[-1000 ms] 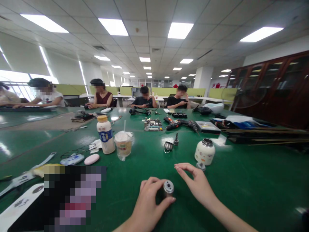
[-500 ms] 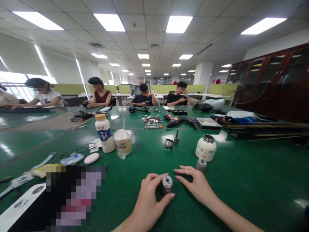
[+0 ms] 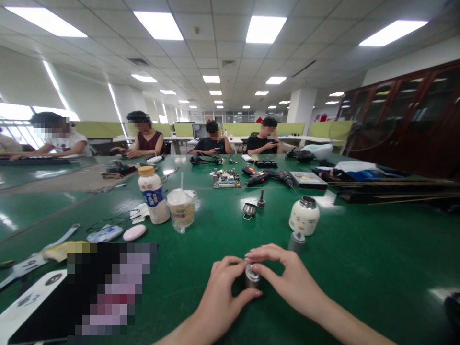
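Note:
A small silver metal cylinder (image 3: 252, 279) stands upright on the green table in front of me. My left hand (image 3: 223, 292) curves round its left side, thumb at the near side and fingers behind, closed on it. From the right, my right hand (image 3: 287, 270) reaches over its top, thumb and fingertips closed at the upper rim. These fingers partly cover the top face. Beyond my right hand stands a second, similar metal cylinder (image 3: 296, 243), close to a cream-coloured flask (image 3: 304, 215) whose lid is off.
Farther back lie a steel cup-like piece (image 3: 249, 209), a dark fitting (image 3: 261, 199), a circuit board (image 3: 226, 178) and power drills (image 3: 268, 177). A milk tea bottle (image 3: 154, 195) and a plastic cup (image 3: 180, 208) stand left. Several people sit across the table.
My right hand has moved left onto the top of the metal cylinder, its fingers closing there. My left hand keeps its hold. The view has shifted slightly.

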Demonstrator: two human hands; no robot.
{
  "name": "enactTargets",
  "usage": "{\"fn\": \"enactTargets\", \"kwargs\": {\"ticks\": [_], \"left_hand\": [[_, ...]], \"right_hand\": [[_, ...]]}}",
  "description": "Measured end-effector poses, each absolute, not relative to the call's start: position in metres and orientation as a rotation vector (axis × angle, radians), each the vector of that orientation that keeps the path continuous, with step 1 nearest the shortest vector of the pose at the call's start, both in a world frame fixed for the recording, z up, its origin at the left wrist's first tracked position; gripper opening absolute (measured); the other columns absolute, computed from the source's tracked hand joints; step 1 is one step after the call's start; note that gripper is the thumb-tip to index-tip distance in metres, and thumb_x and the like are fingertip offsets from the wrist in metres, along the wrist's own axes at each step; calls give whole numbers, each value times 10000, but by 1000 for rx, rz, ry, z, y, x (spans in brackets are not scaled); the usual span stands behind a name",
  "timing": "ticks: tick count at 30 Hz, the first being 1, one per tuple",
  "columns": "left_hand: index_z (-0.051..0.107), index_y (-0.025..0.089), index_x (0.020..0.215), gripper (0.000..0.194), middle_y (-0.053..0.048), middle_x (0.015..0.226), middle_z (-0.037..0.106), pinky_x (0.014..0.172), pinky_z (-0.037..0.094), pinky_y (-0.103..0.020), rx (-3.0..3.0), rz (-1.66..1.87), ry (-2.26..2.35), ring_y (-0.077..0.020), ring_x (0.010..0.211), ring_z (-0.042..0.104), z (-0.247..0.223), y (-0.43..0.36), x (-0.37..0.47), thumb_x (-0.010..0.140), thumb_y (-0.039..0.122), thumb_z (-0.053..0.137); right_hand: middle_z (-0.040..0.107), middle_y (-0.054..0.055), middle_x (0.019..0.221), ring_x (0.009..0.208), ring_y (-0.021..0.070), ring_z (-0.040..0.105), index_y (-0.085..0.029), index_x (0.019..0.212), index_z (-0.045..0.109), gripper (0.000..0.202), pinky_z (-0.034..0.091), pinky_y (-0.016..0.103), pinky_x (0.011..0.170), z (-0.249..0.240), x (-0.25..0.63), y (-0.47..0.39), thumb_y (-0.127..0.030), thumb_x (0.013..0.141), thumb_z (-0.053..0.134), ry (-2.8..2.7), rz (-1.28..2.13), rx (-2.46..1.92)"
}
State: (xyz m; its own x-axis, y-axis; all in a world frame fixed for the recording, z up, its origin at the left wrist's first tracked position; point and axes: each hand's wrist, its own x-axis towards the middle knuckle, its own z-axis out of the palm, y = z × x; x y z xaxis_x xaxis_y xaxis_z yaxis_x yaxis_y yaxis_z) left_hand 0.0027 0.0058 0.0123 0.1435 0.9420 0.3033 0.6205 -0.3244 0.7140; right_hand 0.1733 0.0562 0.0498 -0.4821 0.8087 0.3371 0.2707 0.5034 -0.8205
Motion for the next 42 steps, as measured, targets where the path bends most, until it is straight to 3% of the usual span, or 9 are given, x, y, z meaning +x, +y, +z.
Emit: {"fn": "enactTargets", "kwargs": {"ticks": [5,8,13,18,22,30,35,42], "left_hand": [[697,273,993,246,-30,1075,672,901,405,-369,2016,1024,1499,-253,1060,548,13,5,3,765,348,750],[676,305,1081,323,-30,1101,672,909,405,-384,2019,1023,1489,-260,1067,546,14,5,3,769,346,747],[635,347,1157,394,-8,1100,679,915,399,-392,2041,999,1471,-258,1058,543,17,5,3,778,338,740],[686,306,1043,287,-12,1040,691,883,408,-377,2032,997,1492,-258,1028,555,17,5,4,764,315,752],[651,352,1115,396,10,1080,688,882,400,-368,2042,1022,1478,-250,1046,545,16,5,4,747,275,774],[666,309,1097,343,-27,1075,671,899,403,-389,2019,997,1528,-264,1033,556,15,5,4,765,343,747],[639,298,1155,406,-46,1098,631,922,403,-398,1967,1047,1568,-261,1047,545,9,5,3,764,309,750],[640,275,1161,421,-61,1092,617,924,413,-395,1929,1061,1605,-259,1034,552,8,8,2,756,293,755]], "right_hand": [[740,24,942,948,231,665,-264,938,745,165,504,388,888,50,174,56,-208,801,671,-2047,978,-885],[743,31,945,948,237,668,-245,953,729,155,486,396,908,51,174,56,-253,810,671,-2010,986,-891],[729,23,714,872,229,682,-201,1020,648,267,457,409,926,51,176,62,-411,909,528,-1807,927,-935],[713,62,1052,1009,239,647,-208,861,678,130,445,392,954,50,178,62,-318,792,682,-1953,837,-878],[731,34,953,976,231,661,-223,900,684,145,466,383,924,48,175,57,-228,755,702,-2016,868,-887],[729,65,950,946,233,670,-206,902,647,165,435,419,947,40,181,76,-318,789,688,-1814,777,-942],[733,25,826,865,219,689,-208,972,609,182,473,413,888,16,191,95,-244,798,651,-1904,772,-1006],[702,86,1038,931,210,695,-182,1041,582,262,547,384,865,3,191,101,-222,794,659,-1861,997,-888]]}}
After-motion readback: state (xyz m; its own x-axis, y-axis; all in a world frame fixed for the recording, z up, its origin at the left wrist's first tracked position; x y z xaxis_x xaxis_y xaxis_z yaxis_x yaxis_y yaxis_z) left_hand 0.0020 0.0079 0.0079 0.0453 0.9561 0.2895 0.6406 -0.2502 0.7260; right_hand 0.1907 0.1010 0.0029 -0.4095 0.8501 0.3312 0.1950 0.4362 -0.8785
